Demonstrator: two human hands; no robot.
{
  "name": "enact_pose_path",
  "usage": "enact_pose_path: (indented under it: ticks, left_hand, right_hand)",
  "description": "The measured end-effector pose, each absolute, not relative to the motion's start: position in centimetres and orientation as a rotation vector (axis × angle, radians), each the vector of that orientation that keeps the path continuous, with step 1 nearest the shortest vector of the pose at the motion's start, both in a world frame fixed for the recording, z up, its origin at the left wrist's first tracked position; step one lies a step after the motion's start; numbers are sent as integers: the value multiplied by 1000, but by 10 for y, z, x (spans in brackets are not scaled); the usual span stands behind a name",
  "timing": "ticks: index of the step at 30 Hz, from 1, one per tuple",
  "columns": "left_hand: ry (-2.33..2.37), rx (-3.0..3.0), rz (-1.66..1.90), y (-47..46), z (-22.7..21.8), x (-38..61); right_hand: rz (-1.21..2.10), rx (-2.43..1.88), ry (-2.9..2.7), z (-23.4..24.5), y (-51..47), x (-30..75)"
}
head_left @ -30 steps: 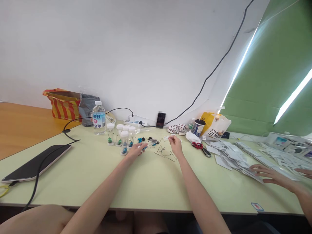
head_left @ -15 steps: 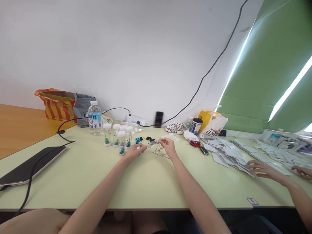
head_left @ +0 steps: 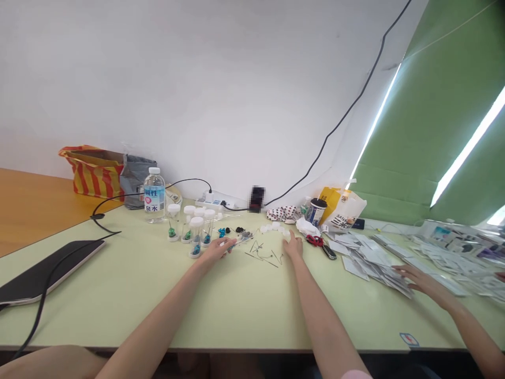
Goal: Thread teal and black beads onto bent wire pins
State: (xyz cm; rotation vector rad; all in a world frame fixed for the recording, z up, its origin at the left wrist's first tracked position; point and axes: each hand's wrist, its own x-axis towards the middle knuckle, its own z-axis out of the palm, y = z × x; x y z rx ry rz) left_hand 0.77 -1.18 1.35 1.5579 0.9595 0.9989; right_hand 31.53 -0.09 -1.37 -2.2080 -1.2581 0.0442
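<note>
**Inspector:** Working left to right, what is lying on the pale green desk [head_left: 130, 310]?

**Recorder:** At ten o'clock, a dark tablet [head_left: 47, 268] is lying flat. At eleven o'clock, a water bottle [head_left: 154, 196] and clear vials with white caps [head_left: 196, 237] are standing upright, with blue and green parts showing inside the vials.

**Inspector:** And the left hand [head_left: 215, 251]?

**Recorder:** It is resting just right of the vials, near twelve o'clock, with its grip closed on a slender clear rod [head_left: 241, 241]. The rod's exact kind is too small to tell. It looks light and possibly fragile, so I am advising a hold at mid-shaft, without any bending load.

**Inspector:** The right hand [head_left: 292, 246]?

**Recorder:** It is reaching toward one o'clock, fingers extended, against a cluster of small white pieces [head_left: 274, 228]. I cannot tell whether its grip is holding one. They look light and smooth, so a pinch at the edge is safest. Bent metal wires [head_left: 264, 255] are lying between the hands; they look thin and springy, and are best taken by a bent end.

**Inspector:** Far right?

**Recorder:** Red-handled scissors [head_left: 314, 240] are lying near one o'clock. At two o'clock, a co-worker's hand [head_left: 422, 281] is reaching beside a loose heap of paper sachets [head_left: 373, 263].
</note>
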Motion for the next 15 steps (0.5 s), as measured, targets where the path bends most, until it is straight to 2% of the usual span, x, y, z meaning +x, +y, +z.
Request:
enact_pose_path:
  ticks: [8,15]
  left_hand:
    - [967,1576,981,-13,14,7]
    - [978,1570,1002,-11,12,9]
  right_hand:
    - [37,-2314,-1335,-9,11,318]
    - [187,-2095,-1332,5,2,310]
